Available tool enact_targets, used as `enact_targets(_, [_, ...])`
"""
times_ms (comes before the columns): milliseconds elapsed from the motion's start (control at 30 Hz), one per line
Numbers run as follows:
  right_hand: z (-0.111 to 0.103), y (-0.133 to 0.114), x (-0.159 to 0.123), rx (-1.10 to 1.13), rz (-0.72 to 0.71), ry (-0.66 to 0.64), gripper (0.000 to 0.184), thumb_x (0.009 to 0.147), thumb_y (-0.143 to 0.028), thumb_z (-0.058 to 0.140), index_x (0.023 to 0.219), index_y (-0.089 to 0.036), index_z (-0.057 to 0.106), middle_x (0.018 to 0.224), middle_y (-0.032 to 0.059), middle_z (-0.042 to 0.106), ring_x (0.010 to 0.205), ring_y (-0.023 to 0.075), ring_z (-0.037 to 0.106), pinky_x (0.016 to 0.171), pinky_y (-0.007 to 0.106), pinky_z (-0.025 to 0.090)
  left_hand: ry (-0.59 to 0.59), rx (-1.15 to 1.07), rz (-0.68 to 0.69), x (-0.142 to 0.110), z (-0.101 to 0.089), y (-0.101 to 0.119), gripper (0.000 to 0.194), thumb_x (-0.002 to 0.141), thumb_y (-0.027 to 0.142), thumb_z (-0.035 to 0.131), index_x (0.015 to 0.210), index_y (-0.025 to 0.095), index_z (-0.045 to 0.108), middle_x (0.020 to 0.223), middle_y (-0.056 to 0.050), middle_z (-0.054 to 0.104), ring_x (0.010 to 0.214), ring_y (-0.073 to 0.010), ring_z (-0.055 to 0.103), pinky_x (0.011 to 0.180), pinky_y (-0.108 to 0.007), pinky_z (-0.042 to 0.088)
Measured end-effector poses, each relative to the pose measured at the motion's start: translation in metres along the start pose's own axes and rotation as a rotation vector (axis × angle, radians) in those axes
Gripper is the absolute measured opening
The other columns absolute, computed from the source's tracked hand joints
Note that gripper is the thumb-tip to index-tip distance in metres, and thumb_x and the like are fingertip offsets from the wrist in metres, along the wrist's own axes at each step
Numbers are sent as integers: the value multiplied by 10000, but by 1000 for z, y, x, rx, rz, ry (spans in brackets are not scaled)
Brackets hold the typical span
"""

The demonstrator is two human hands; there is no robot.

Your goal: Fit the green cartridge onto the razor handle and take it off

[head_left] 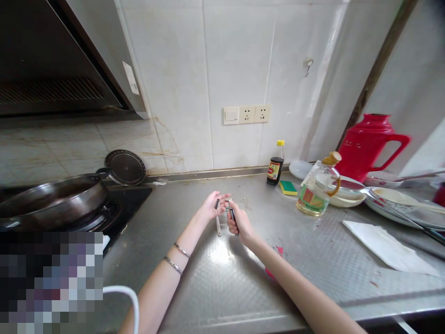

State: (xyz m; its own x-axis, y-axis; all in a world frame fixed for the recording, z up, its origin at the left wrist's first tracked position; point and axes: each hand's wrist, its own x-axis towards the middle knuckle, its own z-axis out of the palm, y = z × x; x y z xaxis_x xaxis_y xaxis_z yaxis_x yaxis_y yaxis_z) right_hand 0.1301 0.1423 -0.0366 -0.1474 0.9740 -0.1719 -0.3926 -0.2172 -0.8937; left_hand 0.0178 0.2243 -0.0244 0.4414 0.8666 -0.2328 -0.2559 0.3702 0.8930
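Above the middle of the steel counter, my two hands are close together. My left hand [211,206] reaches from the left, its fingers pointing toward the right hand. A thin tool with a pale handle [218,227] and a black upper part runs through its grip; its kind is unclear. My right hand [240,222] is closed around a dark-handled tool [233,217] with a small shiny metal end near the left fingertips. Pinkish-red scraps [270,272] lie beside my right forearm, partly hidden by it.
A pan [52,199] stands on the stove at left. Behind on the right are a soy sauce bottle [275,168], a sponge [288,188] and an oil jug [314,192]. Dishes [392,208], a white cloth or paper [389,248] and a red thermos jug [365,146] occupy the right.
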Motion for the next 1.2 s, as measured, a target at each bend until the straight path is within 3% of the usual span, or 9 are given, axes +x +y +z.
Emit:
enact_targets(100, [-6, -3, 5, 12, -18, -2, 458, 722, -607, 489, 555, -187, 413, 353, -94, 288, 278, 26, 199, 284, 156, 121, 100, 55, -87, -7, -18, 9, 350, 845, 333, 343, 896, 104, 603, 570, -17, 529, 376, -65, 392, 362, -174, 302])
enact_targets(300, [-12, -4, 12, 13, -30, 12, 457, 720, -607, 491, 558, -186, 421, 348, -96, 291, 273, 27, 211, 288, 154, 122, 341, 233, 4, -14, -62, 10, 335, 858, 297, 326, 753, 110, 584, 512, -10, 529, 377, -78, 429, 399, -186, 327])
enact_targets(400, [-11, -3, 12, 3, -19, 9, 451, 716, -610, 494, 571, -188, 428, 344, -96, 296, 271, 31, 214, 287, 157, 124, 353, 243, 20, -13, -74, 5, 342, 868, 307, 320, 733, 115, 569, 501, -26, 548, 399, -98, 482, 452, -207, 383])
enact_targets(533, [-10, -2, 11, -13, -16, -6, 452, 709, -618, 492, 579, -189, 432, 345, -96, 298, 273, 35, 219, 288, 162, 130, 332, 244, 23, -13, -74, 1, 344, 861, 337, 346, 694, 120, 555, 532, -70, 595, 475, -142, 573, 534, -246, 438])
enact_targets(700, [-12, 1, 14, 10, -49, -43, 432, 724, -602, 468, 633, -179, 485, 368, -94, 314, 291, 42, 241, 302, 170, 168, 469, 473, 319, -12, -68, 2, 239, 775, 273, 467, 587, 152, 552, 563, -64, 617, 575, -167, 601, 600, -245, 427])
enact_targets(867, [-12, 1, 18, 47, -171, -40, 322, 714, -465, 525, 820, -164, 570, 522, -46, 489, 422, 86, 448, 428, 215, 393, 574, 803, 619, -21, -55, 8, 149, 701, 229, 553, 569, 185, 605, 643, -39, 632, 695, -176, 568, 665, -239, 395])
enact_targets(1000, [-12, -5, 16, -72, -338, -15, 328, 710, -454, 580, 880, -175, 605, 646, -8, 582, 612, 128, 564, 619, 257, 461, 441, 953, 726, -38, -34, 9, 153, 730, 237, 536, 630, 187, 641, 675, -39, 645, 678, -170, 570, 680, -252, 402])
enact_targets(1200, [-12, -8, 16, -314, -564, 32, 235, 720, -382, 616, 832, -177, 646, 795, 51, 669, 820, 184, 610, 774, 290, 445, 128, 897, 525, -59, -10, -10, 182, 699, 168, 577, 846, 146, 681, 841, -85, 680, 791, -200, 609, 727, -284, 441])
